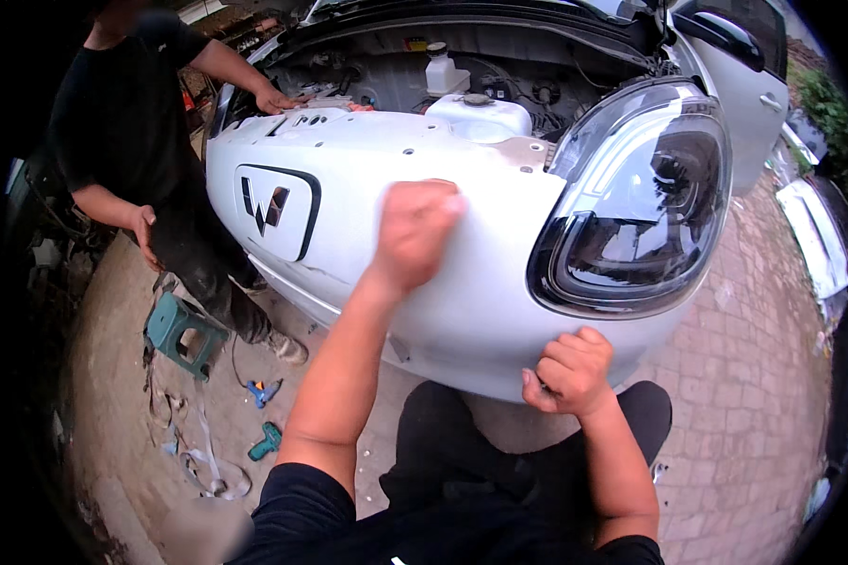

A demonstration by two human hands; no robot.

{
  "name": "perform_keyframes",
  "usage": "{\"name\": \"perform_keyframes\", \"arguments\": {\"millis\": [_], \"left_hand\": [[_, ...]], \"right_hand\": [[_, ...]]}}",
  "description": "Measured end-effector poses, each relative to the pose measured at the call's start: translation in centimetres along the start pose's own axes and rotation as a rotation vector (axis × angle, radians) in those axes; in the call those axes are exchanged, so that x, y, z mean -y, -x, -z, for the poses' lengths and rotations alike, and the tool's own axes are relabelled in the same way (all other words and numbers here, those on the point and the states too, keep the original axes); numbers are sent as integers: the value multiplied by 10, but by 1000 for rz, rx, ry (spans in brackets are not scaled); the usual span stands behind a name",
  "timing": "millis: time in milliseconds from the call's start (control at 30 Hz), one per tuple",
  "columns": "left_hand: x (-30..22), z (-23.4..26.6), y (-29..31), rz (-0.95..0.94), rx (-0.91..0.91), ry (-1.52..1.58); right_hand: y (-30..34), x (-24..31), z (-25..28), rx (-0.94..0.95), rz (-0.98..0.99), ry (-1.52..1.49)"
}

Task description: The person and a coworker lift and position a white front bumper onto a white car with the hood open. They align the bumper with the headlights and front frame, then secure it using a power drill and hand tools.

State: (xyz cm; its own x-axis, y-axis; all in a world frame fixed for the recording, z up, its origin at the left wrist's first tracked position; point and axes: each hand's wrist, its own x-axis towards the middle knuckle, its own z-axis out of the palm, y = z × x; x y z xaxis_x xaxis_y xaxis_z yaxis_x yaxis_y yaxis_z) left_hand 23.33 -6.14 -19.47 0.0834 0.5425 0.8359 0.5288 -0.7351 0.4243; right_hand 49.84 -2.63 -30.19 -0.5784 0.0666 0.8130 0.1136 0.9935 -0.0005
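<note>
The white front bumper [481, 245] of a car spreads before me, with a dark-framed badge panel on its left part. My left hand [415, 231], slightly blurred, is balled into a fist over the bumper's upper face; whether it touches the surface I cannot tell. Below the large clear-lensed headlight [645, 202], my right hand [570, 372] is curled closed with its thumb at the side, near the bumper's lower right part. No object shows in either hand.
The bonnet is up over the engine bay, where a white reservoir [446, 73] stands. At the left a co-worker [127, 122] rests one hand on the car's front. A green stool [185, 334], a green power tool [265, 441], a blue tool [263, 392] and straps lie on the ground.
</note>
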Motion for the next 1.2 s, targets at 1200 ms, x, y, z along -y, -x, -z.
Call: {"name": "perform_keyframes", "arguments": {"millis": [1200], "left_hand": [[-5, -40, -9, 58, -21, -835]], "right_hand": [[14, 1, -5, 0, 7, -16]]}}
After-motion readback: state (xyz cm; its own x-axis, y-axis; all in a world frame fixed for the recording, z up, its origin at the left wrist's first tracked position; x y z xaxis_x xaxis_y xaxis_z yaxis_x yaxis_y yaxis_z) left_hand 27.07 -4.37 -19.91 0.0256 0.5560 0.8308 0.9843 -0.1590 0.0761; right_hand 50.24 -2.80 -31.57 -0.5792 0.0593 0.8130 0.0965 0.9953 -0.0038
